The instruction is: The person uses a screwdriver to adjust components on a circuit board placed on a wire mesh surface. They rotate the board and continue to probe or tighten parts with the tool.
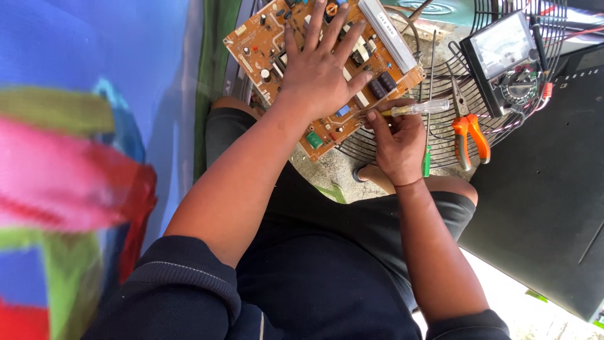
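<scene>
**Screwdriver pinched at board edge**

Our right hand point(397, 143) pinches a clear-handled screwdriver point(418, 108), fingers pressed tight around its shaft end, tip at the near edge of the orange circuit board point(327, 69). Our left hand point(321, 66) lies spread flat on the board, just left of the grip. Orange-handled pliers point(469, 135) rest right, on the wire fan guard point(440, 145). Best to keep the board pinned and the tip squarely seated.

Bright daylight, soft shadows. Glare on meter glass point(500, 43) and pale ground lower right. Colourful fabric point(69, 182) at left heavily blurred.
</scene>
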